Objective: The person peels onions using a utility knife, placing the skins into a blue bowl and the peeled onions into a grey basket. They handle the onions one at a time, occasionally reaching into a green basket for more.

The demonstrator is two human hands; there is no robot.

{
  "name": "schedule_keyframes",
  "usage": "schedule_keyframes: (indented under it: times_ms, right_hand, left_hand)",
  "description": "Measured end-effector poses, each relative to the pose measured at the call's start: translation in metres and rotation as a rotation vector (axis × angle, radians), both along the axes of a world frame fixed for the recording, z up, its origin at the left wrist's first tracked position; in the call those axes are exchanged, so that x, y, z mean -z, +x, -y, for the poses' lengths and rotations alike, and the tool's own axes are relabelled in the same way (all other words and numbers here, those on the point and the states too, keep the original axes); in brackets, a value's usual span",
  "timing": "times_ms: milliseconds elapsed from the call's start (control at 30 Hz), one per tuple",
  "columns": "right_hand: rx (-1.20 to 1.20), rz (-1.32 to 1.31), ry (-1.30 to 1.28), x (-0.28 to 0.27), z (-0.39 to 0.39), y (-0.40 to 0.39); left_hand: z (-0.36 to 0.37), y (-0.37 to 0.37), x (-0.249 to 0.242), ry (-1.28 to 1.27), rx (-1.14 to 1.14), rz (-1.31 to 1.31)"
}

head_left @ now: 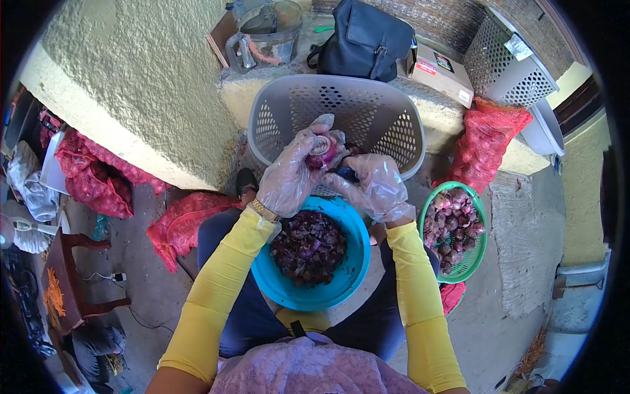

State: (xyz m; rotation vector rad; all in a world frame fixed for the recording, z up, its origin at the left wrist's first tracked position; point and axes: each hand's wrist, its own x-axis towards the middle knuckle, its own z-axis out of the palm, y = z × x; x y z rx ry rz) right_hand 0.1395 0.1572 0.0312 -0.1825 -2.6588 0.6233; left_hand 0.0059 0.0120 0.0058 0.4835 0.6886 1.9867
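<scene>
My left hand [295,167], in a clear plastic glove, is closed around a red onion [321,153] above the blue basin. Close beside it, my right hand [377,185], gloved too, has its fingers curled around a small dark blue object [346,174] whose kind is mostly hidden. Below both hands, between my knees, the blue basin [357,262] holds a heap of dark purple onion skins [308,248]. Just beyond the hands stands a large grey perforated basket [403,105], its bottom partly hidden by them.
A green basket [482,253] of red onions is at my right, with a red mesh sack [482,141] behind it. More mesh sacks [190,223] lie at the left near a wooden stool [79,282]. A black bag [367,39] and a carton [443,72] sit on the ledge.
</scene>
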Motion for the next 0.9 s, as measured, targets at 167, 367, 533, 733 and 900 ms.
schedule_keyframes:
  times_ms: [167,367,533,733,900]
  right_hand:
    - [0.100,-0.130,-0.090,0.0037,0.0018,-0.0007]
    - [0.096,-0.153,-0.149,0.0003,0.0032,-0.0005]
    - [0.101,-0.158,-0.111,0.0064,0.0002,-0.0017]
    - [0.065,-0.078,-0.052,-0.0015,0.0046,-0.0023]
    - [-0.069,-0.094,-0.032,0.0017,0.0053,-0.0027]
  left_hand:
    - [0.0038,0.0007,-0.0071,0.015,0.031,0.054]
    - [0.0026,0.0009,-0.0015,-0.014,0.047,0.038]
    - [0.0017,0.0025,0.0007,0.045,0.057,0.001]
    - [0.0036,-0.0006,0.0011,0.042,0.069,0.032]
    - [0.0031,-0.0028,0.0008,0.044,0.039,0.090]
